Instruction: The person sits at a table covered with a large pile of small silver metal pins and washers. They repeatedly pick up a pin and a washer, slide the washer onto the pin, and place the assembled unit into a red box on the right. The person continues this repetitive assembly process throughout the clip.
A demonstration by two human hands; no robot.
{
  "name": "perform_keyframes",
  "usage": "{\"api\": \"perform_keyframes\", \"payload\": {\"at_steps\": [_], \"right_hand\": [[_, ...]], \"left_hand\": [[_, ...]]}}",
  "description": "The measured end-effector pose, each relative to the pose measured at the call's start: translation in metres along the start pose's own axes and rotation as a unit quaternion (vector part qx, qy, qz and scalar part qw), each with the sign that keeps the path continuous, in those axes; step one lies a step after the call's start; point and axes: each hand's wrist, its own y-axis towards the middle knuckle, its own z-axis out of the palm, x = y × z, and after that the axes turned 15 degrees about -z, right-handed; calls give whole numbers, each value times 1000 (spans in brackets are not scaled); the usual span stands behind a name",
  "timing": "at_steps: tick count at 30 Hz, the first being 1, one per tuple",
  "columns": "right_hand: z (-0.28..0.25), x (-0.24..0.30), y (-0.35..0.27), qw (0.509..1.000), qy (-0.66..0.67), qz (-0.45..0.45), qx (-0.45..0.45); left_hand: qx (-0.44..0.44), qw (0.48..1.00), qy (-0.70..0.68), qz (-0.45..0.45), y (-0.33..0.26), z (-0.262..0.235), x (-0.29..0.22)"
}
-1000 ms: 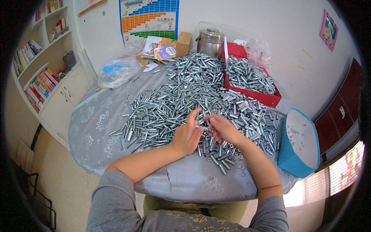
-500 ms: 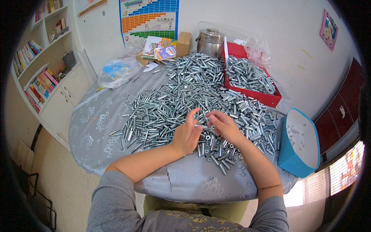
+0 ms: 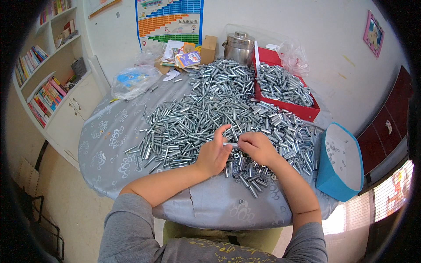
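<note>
Right hand (image 3: pixel 258 148) has moved in to bolt (image 3: pixel 230 144), fingers now curled at its right end; cannot tell if they grip it. Left hand (image 3: pixel 212 154) pinches bolt, pointer finger up. Bolt is over near part of big shiny pile (image 3: pixel 193 120). Gray cloth (image 3: pixel 171 206) under pile. Red box (image 3: pixel 291 111) behind, on right. Blue bin (image 3: pixel 338 189) with little rings (image 3: pixel 336 152), far right.
</note>
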Motion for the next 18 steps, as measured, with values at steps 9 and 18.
{"api": "perform_keyframes", "payload": {"at_steps": [9, 18], "right_hand": [[-1, 7, 2, 982, -77, -74, -156], [6, 17, 4, 976, -128, -153, -86]], "left_hand": [[8, 1000, -9, -19, 1, -1, -1], [11, 1000, -11, -16, 1, 0, 1]]}}
